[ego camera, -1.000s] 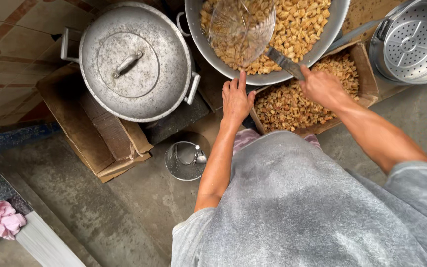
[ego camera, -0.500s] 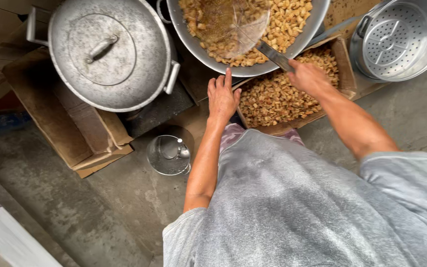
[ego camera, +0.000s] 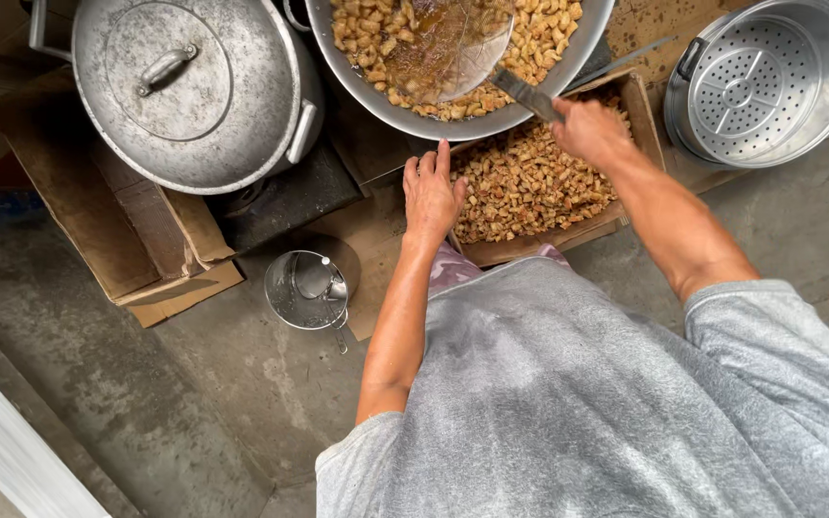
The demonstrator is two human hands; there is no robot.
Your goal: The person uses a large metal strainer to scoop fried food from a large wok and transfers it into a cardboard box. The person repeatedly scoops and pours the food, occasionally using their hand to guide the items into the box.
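My right hand (ego camera: 589, 129) grips the flat metal handle of a wire skimmer (ego camera: 448, 53) that rests in a wide metal bowl (ego camera: 453, 123) full of golden fried pieces. My left hand (ego camera: 431, 192) lies flat, fingers apart, on the cardboard edge just below the bowl's rim, holding nothing. Beneath my right hand a cardboard box (ego camera: 640, 105) holds more browned fried pieces (ego camera: 530, 187).
A large lidded aluminium pot (ego camera: 184, 86) stands at the upper left on flattened cardboard (ego camera: 151, 249). A perforated metal steamer pot (ego camera: 765, 82) sits at the upper right. A small metal cup with a ladle (ego camera: 307, 288) is on the concrete floor (ego camera: 194, 403).
The view has drifted, so everything sits lower and further right in frame. The skimmer has dipped into the bowl. My left hand stays flat by the rim.
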